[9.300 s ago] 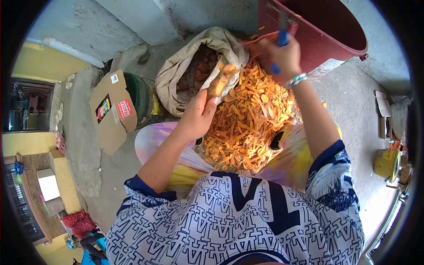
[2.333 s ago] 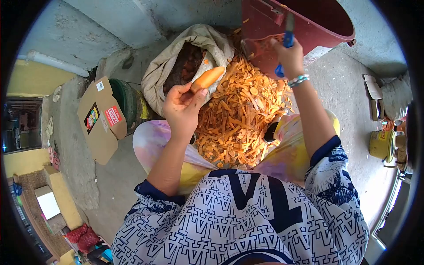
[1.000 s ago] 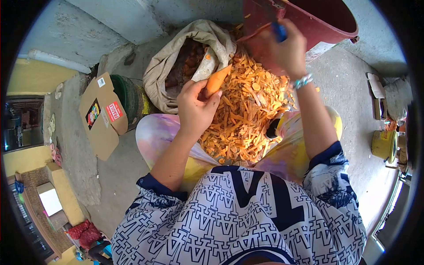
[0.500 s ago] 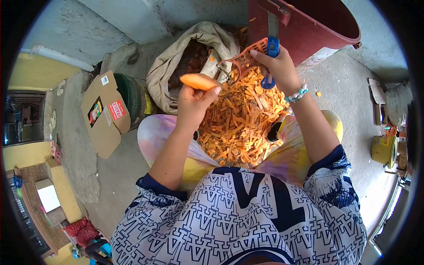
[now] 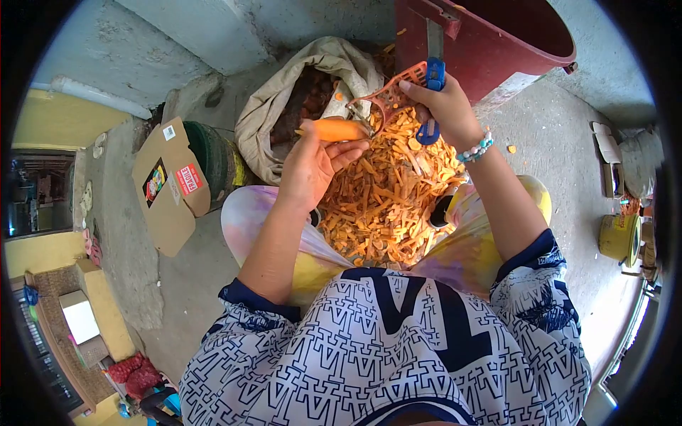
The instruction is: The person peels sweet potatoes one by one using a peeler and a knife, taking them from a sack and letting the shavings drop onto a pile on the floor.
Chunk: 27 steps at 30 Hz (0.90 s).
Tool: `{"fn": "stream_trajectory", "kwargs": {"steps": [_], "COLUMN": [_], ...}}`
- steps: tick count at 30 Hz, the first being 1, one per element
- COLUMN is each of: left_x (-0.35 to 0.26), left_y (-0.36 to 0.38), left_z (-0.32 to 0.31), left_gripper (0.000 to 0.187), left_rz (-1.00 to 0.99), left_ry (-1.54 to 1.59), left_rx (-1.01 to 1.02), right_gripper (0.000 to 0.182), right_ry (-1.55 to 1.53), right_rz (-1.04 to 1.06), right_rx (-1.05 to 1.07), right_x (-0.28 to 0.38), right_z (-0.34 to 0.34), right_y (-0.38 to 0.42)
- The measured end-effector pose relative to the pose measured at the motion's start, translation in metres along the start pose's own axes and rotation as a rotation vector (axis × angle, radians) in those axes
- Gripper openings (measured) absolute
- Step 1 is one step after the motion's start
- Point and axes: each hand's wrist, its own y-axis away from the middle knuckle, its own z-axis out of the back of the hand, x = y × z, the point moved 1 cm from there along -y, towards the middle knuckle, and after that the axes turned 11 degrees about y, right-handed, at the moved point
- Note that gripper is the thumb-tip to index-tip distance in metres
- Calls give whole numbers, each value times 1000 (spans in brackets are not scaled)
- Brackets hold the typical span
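My left hand (image 5: 310, 167) holds a peeled-looking carrot (image 5: 339, 130), which lies level across the palm with its right end by the peeler. Its lower fingers are partly stretched out under the carrot. My right hand (image 5: 451, 106) is closed on an orange peeler (image 5: 389, 98), whose metal blade meets the carrot's right end or sits just in front of it. In the same hand is a blue-handled blade (image 5: 435, 74), a cutter or knife, its metal part pointing up. Below both hands lies a large heap of orange peelings (image 5: 383, 199) between my legs.
Beyond the left hand stands an open sack (image 5: 259, 117) with dark orange contents. A big red bin (image 5: 483, 50) leans in at the upper right. A cardboard box flap (image 5: 167, 195) and green bucket (image 5: 231, 160) stand left; a yellow bucket (image 5: 616, 238) is far right.
The carrot has turned from tilted to nearly level and moved right, its end now at the peeler's blade. My left fingers have loosened and spread beneath it. The right hand has barely shifted.
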Motion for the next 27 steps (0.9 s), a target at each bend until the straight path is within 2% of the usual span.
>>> {"fn": "stream_trajectory", "kwargs": {"steps": [4,8,10,14,16,19,22,27], "left_x": [5,1,-5,-8,0,3,0,4], "left_y": [1,2,-1,-2,0,2,5,5], "left_z": [-4,-8,-4,-4,-2,-2,2,7], "left_gripper": [41,39,39,41,43,44,47,52], "left_rz": [-44,-69,26,67,-29,-10,112,42], "left_ry": [-207,-262,293,350,89,-12,25,-11], "left_rx": [-78,-6,117,-31,9,-6,-32,-12], "right_gripper": [19,17,17,16,17,19,21,22], "right_ry": [-89,-119,-175,-133,9,15,106,121], "right_rz": [-18,-55,-52,-16,78,87,97,141], "right_rx": [18,29,50,48,9,15,1,83], "right_x": [0,-1,-1,5,1,11,9,27], "right_z": [-1,2,3,7,10,4,3,1], "right_y": [0,-2,-4,-5,-10,-5,-7,2]}}
